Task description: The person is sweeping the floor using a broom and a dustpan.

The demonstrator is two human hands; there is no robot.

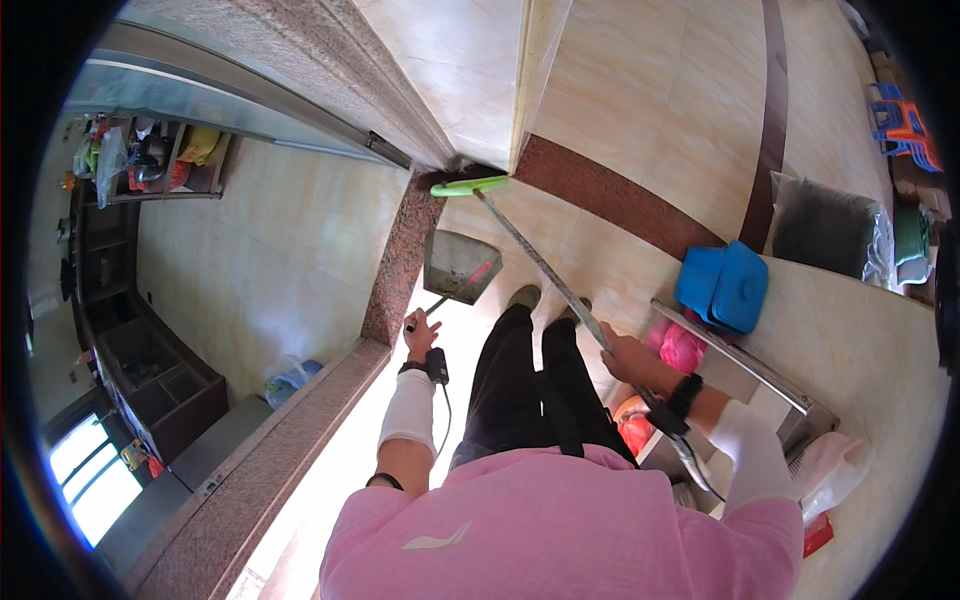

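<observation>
My right hand grips the long pole of a broom. Its light green head rests in the corner where a dark red floor strip meets the wall. My left hand holds the handle of a grey dustpan, with fingers partly spread around the grip. The dustpan lies on the tiled floor in front of my feet, below the broom head and beside the speckled stone threshold. A reddish part shows on the dustpan's handle. Whether anything lies in the pan is hard to tell.
Blue plastic bins stand at the right, near a rack with pink and orange bags. Farther right are a wrapped dark package and plastic stools. Left of the threshold are a shelf, dark cabinets and a plastic bag.
</observation>
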